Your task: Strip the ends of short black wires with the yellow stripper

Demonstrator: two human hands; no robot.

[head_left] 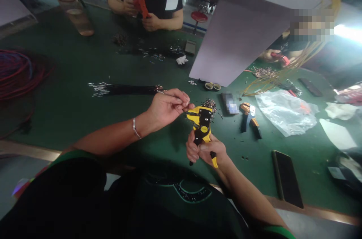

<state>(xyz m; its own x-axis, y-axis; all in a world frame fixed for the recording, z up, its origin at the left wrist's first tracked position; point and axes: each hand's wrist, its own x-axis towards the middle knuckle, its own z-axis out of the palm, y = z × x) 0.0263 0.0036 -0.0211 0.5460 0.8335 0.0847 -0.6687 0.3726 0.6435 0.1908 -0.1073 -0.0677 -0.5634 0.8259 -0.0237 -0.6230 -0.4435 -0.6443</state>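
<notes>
My right hand (207, 150) is wrapped round the handles of a yellow and black wire stripper (204, 129), its jaws pointing up and left. The fingertips of my left hand (168, 108) are pinched together close to those jaws; whatever they hold is too small to make out. Just behind the stripper lies a pile of small metal terminals (209, 103), partly covered by it. Beyond my left hand, a bundle of black wires (128, 89) with shiny ends stretches to the left on the green table (85, 118).
At right lie a phone (287, 178), an orange and blue hand tool (249, 114) and a clear plastic bag (287, 112). A white panel (226, 35) stands behind the tape rolls (212, 86). Across the table, a co-worker holds a red tool (141, 7). Red cables (19, 73) lie left.
</notes>
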